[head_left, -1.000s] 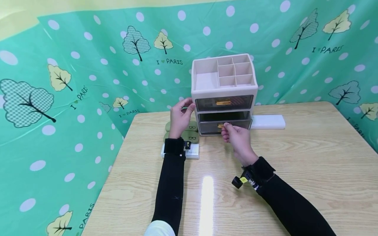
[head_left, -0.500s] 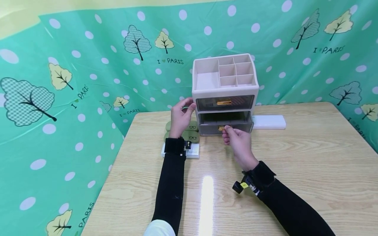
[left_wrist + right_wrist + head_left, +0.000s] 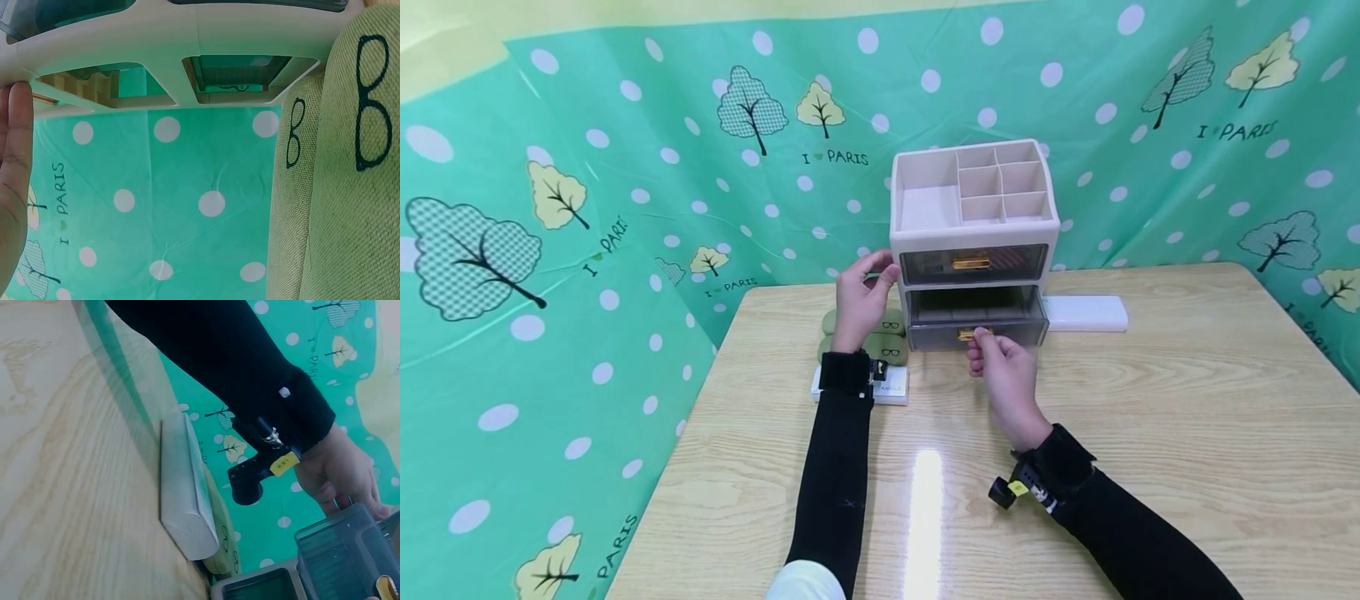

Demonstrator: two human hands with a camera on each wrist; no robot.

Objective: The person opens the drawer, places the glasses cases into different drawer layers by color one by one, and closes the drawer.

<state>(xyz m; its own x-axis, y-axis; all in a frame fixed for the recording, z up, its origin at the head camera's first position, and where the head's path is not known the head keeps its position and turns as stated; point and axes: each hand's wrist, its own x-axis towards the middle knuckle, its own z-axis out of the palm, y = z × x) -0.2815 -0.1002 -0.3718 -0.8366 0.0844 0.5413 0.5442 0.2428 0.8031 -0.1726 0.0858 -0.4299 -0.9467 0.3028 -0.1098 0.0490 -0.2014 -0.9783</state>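
Observation:
In the head view a white desktop organizer [image 3: 973, 233] stands at the back of the table, with sectioned compartments on top. Its smoky lower drawer [image 3: 1015, 335] is pulled partway out, and my right hand [image 3: 1006, 379] pinches the drawer's gold handle [image 3: 967, 335]. My left hand [image 3: 859, 302] rests against the organizer's left side; straight fingers [image 3: 17, 119] touch the side frame in the left wrist view. Across the right wrist view, my left hand [image 3: 344, 469] shows behind the clear drawer [image 3: 344, 556]. The upper drawer [image 3: 943, 265] is closed.
Two green glasses cases [image 3: 880, 348] with printed spectacles lie left of the organizer, partly under my left hand. A white box [image 3: 891, 387] sits in front of them. Another long white box [image 3: 1086, 313] lies to the right. A patterned green cloth [image 3: 820, 200] hangs behind the table.
The lower drawer has slid further out toward me, with my right hand drawing back on its handle. My left hand keeps its place on the organizer's side.

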